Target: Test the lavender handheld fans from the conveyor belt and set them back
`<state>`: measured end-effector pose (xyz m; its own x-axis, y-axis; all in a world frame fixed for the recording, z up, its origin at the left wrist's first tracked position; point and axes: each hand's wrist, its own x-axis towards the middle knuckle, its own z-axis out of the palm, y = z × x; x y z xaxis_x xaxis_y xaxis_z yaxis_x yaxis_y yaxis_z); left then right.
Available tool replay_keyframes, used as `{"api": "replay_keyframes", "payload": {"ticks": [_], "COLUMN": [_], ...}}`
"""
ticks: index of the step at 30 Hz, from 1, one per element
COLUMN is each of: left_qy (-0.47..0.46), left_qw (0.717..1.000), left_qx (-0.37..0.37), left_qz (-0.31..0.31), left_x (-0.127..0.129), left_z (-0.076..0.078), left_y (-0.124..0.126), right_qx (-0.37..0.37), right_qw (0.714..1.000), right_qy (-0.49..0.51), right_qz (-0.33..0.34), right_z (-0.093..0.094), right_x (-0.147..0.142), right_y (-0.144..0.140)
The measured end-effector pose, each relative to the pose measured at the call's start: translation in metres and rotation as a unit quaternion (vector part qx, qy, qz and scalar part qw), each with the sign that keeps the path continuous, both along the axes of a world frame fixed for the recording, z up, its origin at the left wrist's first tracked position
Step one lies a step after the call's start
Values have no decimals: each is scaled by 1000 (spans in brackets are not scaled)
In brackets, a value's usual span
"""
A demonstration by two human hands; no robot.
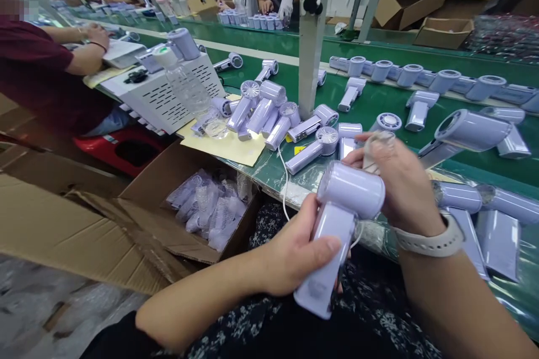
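My left hand (301,252) is wrapped around the handle of a lavender handheld fan (351,188), which is tilted with its round head up. Just behind that head is my right hand (396,174), its fingers bent around a pale, crumpled, cloth-like piece (378,151) that I cannot make out clearly. The wrist below it wears a light watch band. A thin white cable (285,179) drops from the table edge, and a bit of white cord shows beneath the fan head. More lavender fans (314,151) lie on the table just beyond my hands.
An open cardboard box (147,196) with bagged lavender pieces stands below the table edge at left. A perforated metal case (181,92) and a metal post (310,39) rise from the green work surface. Fans line the far rail. Co-workers sit at left and across.
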<state>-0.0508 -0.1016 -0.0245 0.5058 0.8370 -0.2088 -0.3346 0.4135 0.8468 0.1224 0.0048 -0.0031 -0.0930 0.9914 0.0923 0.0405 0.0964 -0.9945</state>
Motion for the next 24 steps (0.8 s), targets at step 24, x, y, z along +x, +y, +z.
{"api": "replay_keyframes", "payload": {"ticks": [24], "left_qy": [377], "left_qw": [888], "left_qx": [216], "left_qz": [149], "left_x": [-81], "left_z": [11], "left_y": [128], "right_qx": [-11], "right_qw": [816], "right_qy": [-549], "right_qz": [-182], "right_z": [-11], "right_x": [271], "right_y": [-69]}}
